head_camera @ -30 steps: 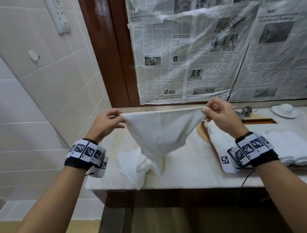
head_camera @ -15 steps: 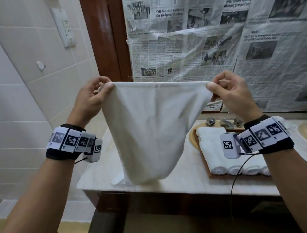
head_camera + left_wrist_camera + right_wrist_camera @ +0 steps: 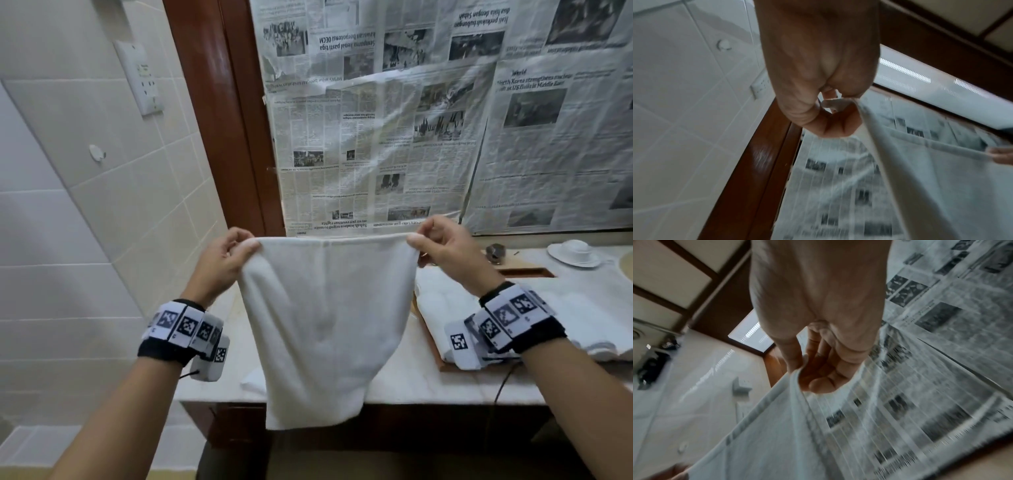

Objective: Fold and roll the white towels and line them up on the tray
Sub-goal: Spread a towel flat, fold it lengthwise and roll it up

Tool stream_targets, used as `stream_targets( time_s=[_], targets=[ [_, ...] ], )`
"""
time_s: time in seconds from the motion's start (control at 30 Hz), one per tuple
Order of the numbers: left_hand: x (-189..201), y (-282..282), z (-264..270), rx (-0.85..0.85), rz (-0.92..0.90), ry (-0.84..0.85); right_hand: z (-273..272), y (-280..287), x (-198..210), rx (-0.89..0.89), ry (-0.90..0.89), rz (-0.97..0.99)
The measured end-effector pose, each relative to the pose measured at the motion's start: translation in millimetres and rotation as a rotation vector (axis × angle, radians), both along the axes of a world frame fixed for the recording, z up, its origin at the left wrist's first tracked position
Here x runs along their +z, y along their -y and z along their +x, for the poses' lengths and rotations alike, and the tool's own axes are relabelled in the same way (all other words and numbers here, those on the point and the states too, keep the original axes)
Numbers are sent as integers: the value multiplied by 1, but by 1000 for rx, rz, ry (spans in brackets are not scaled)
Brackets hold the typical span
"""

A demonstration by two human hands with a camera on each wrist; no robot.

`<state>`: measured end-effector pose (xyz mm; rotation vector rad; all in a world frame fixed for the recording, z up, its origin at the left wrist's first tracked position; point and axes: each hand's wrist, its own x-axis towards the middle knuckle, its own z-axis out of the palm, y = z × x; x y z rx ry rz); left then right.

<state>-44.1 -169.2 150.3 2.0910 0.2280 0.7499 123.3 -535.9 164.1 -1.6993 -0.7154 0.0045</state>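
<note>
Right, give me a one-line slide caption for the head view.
Left hand and right hand pinch a white towel by its top corners, hanging over the counter edge.

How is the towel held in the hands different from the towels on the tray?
The held towel hangs open and flat in the air; the tray towels are rolled and lie in a row. The left hand and right hand pinch the held towel's top corners; nothing touches the tray towels. All are white.
</note>
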Motion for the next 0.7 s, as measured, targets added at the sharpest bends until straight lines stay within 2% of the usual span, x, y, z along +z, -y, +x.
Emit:
stream_targets(
  time_s=[0.13, 0.37, 0.53, 0.7],
  targets=[
    [-72, -6, -9, 53, 39, -175, -8, -22, -71, 8, -142, -78],
    [-197, 2, -53, 106, -117, -464, -49, -43, -193, -3, -323, -303],
    [-245, 3, -66, 104, -69, -649, -76, -58, -247, -54, -392, -427],
    [-253, -2, -74, 48, -80, -616, -85, -57, -260, -87, -365, -455]
  ],
)
